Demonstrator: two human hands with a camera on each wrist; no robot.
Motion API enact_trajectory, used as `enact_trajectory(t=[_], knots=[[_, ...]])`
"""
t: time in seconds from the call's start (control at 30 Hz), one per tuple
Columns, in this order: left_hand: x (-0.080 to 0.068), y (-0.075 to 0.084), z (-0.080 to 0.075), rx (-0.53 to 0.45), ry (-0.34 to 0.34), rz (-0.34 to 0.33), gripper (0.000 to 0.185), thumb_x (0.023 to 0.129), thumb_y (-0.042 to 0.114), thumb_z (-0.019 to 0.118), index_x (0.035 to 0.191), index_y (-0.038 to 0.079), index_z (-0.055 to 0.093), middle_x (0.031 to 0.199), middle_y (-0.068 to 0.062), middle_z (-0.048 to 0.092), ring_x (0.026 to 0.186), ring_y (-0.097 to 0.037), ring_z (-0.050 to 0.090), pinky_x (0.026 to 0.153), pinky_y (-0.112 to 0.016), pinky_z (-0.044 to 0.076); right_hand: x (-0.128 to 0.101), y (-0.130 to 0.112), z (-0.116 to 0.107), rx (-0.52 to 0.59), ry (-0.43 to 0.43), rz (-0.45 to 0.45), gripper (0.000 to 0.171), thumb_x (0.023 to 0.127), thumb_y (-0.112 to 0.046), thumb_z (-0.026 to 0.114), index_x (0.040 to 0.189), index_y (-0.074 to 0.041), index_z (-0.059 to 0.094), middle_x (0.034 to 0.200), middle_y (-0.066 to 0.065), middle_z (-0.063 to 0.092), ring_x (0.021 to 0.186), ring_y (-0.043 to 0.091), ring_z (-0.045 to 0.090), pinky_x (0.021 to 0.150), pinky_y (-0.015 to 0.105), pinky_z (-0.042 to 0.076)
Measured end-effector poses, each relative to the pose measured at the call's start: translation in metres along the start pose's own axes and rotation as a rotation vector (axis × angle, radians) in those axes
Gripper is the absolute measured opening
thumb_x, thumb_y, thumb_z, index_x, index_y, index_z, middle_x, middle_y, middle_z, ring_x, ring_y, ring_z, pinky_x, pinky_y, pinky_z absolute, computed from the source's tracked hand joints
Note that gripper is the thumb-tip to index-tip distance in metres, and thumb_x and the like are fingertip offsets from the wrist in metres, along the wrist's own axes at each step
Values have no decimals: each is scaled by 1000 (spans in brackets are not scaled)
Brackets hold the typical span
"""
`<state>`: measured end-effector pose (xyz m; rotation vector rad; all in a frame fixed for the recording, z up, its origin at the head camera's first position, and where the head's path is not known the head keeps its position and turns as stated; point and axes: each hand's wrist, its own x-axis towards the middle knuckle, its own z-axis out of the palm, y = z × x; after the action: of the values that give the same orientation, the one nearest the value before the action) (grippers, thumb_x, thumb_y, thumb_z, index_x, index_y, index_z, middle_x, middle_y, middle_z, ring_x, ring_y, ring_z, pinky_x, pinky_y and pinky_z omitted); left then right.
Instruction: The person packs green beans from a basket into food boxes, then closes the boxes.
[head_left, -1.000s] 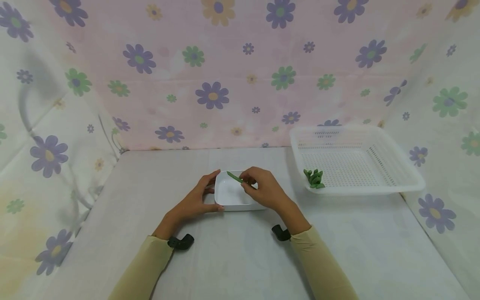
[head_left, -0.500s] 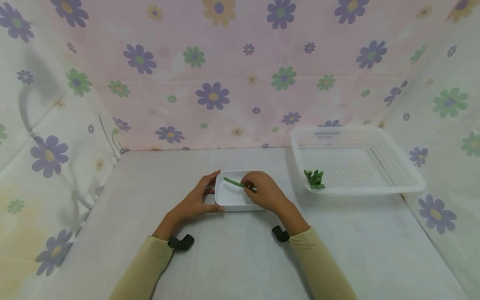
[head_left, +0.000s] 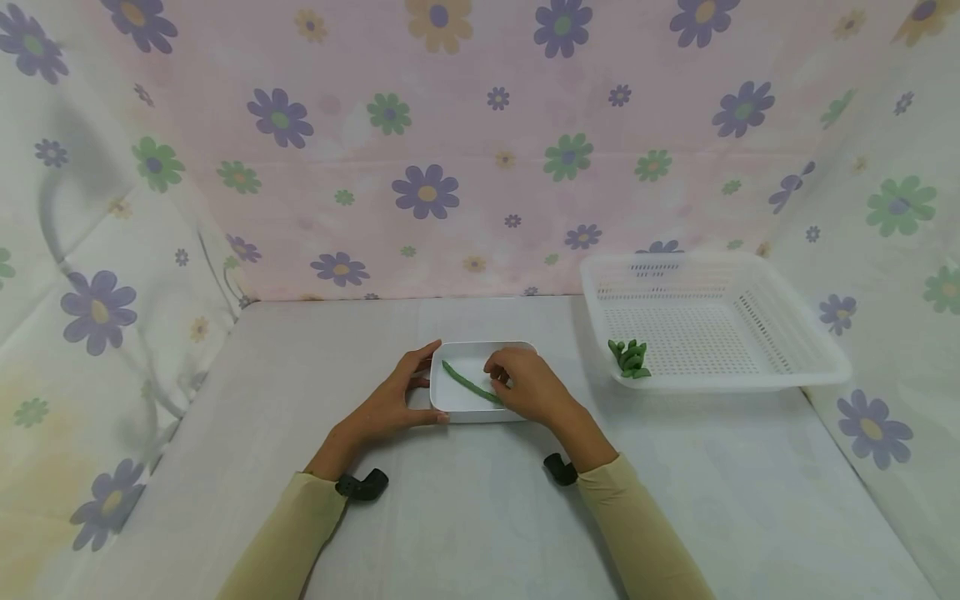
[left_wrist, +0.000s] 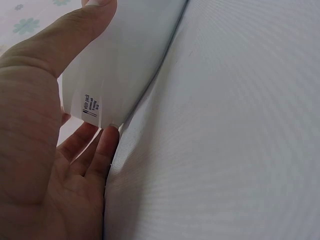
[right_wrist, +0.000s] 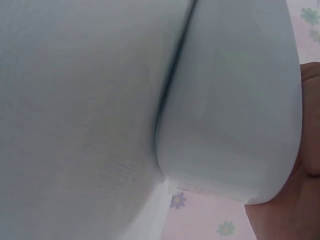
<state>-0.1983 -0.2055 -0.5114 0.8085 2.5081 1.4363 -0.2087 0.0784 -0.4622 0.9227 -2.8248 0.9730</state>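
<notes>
A white rectangular plastic container [head_left: 480, 354] sits on the table. My left hand [head_left: 386, 400] grips its left end, thumb on the near side and fingers round the far corner; the left wrist view shows the container's printed side [left_wrist: 107, 85] between thumb and fingers. One long green bean [head_left: 468, 383] lies slantwise inside the container. Just above the right part of the container is my right hand [head_left: 528, 387], fingers loosely bent, apart from most of the bean. The bean's right end is hidden at the thumb. In the right wrist view, the container's wall [right_wrist: 230, 110] covers much of the hand.
A white perforated basket [head_left: 810, 358] stands at the right of the table, with a small bunch of green beans [head_left: 630, 358] in its near left corner. A flowered cloth [head_left: 465, 150] hangs behind and at both sides. White cloth covers the table [head_left: 450, 517].
The right hand has lowered the green bean into the container and let it go; the bean has dropped from a raised slant to lying inside. The left hand has stayed in place.
</notes>
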Motion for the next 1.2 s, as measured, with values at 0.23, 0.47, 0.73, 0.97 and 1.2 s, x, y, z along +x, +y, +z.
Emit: enact_trajectory(t=[0.23,0.47,0.73,0.97,1.2], knots=[[0,0,0,3,-2,-17,119,82,33,95,171,30,16,166,-7,33,152,-21,39,116,-42,48,-6,2,-1,-3,13,-44,14,97,-5,75,111,-3,75,104,3,73,95,17,69,84,31,61],[0,-1,2,-1,9,-17,118,82,29,95,171,29,17,166,-6,34,150,-23,40,115,-47,48,-18,-2,-12,-43,94,-144,15,97,-5,75,112,-5,75,106,2,73,96,16,70,85,33,61],[-1,17,1,-34,4,-21,118,83,16,94,171,24,16,166,-19,32,151,-35,39,116,-57,45,-34,-13,-35,-51,176,-216,18,96,-4,76,112,-9,73,106,4,74,98,17,71,85,36,61],[-2,19,-1,-20,4,-1,116,83,22,94,170,28,18,165,-13,34,150,-30,41,115,-47,48,-44,-20,-49,-96,232,-243,17,95,-5,77,111,-9,74,106,0,73,102,18,69,87,36,60],[-2,17,1,-18,15,-3,118,83,17,94,170,27,16,167,-17,32,151,-33,40,115,-51,47,-52,-27,-75,-73,324,-275,19,94,-3,77,113,-7,74,110,4,74,109,22,68,92,41,60]])
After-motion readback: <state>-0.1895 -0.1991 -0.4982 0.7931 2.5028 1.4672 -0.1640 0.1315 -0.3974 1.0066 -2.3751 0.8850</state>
